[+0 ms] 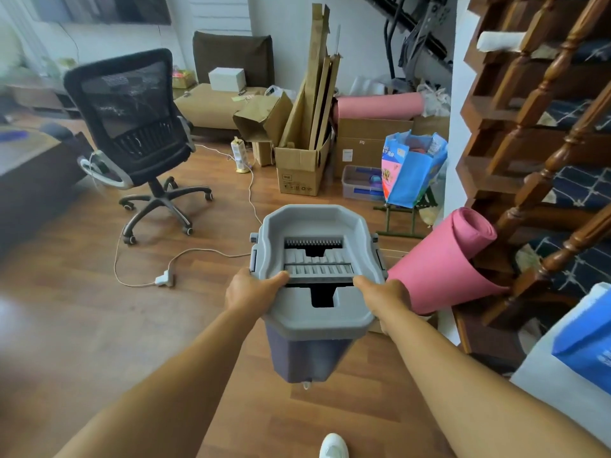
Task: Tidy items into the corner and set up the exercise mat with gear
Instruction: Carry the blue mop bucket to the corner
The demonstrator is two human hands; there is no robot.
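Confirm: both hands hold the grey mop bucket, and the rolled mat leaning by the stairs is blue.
Wrong in one respect: the head view shows the rolled mat pink, not blue. The left hand and right hand do hold the grey mop bucket.

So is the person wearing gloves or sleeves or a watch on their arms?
No. The left forearm and right forearm are bare to the picture's edge: no sleeves, gloves, watch or bracelet. The left hand and right hand show no rings.
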